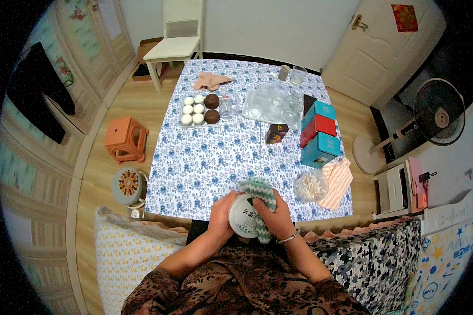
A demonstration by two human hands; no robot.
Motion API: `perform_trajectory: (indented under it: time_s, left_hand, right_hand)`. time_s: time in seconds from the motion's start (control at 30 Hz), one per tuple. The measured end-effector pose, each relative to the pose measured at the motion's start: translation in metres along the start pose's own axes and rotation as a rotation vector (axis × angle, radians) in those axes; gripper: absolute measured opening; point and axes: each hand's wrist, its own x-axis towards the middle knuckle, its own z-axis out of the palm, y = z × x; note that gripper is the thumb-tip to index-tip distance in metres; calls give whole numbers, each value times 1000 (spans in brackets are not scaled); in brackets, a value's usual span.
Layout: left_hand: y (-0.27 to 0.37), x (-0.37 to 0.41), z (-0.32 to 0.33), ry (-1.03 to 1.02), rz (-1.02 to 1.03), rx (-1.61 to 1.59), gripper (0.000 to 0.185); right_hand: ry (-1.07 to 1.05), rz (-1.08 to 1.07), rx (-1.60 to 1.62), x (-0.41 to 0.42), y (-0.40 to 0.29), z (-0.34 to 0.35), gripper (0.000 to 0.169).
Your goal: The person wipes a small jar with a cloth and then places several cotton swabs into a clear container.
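My left hand (222, 214) grips the side of a round white canister (240, 216) whose lid bears writing and a green leaf print. A green-and-white striped cloth (259, 189) is in my right hand (275, 215), pressed against the canister's right side and lid. Both hands are just over the near edge of the table. To their right stands a clear round container (310, 186) of white cotton swabs or similar sticks, beside a folded orange-and-white striped cloth (336, 185). The canister's underside is hidden.
On the flowered tablecloth (205, 157) stand teal tins (320, 149), a red tin (319, 128), a small dark tin (277, 133), a tray of glassware (274, 102), a clear box with white and brown round pieces (200, 110), and a pink cloth (211, 81). A fan (437, 114) stands right, an orange stool (126, 138) left.
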Motion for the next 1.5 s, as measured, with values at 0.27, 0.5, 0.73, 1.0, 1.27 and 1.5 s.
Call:
perform_trajectory:
  time_s: [0.27, 0.5, 0.73, 1.0, 1.27, 1.5]
  left_hand:
    - [19, -14, 19, -195, 405, 962, 44]
    - [6, -12, 21, 43, 362, 293, 38]
    - [14, -8, 11, -62, 952, 1280, 54]
    - [41, -21, 34, -490, 917, 1517, 85]
    - [1, -15, 30, -135, 1186, 1133, 85]
    - [6, -13, 31, -100, 624, 544, 65]
  right_hand:
    - [-50, -51, -161, 12, 0, -19, 44]
    - [70, 30, 408, 5, 12, 9, 45]
    - [14, 149, 380, 6, 7, -11, 36]
    - [-93, 191, 241, 12, -6, -41, 39]
    - [-287, 193, 1495, 13, 11, -8, 56]
    - [53, 167, 609, -14, 9, 23, 54]
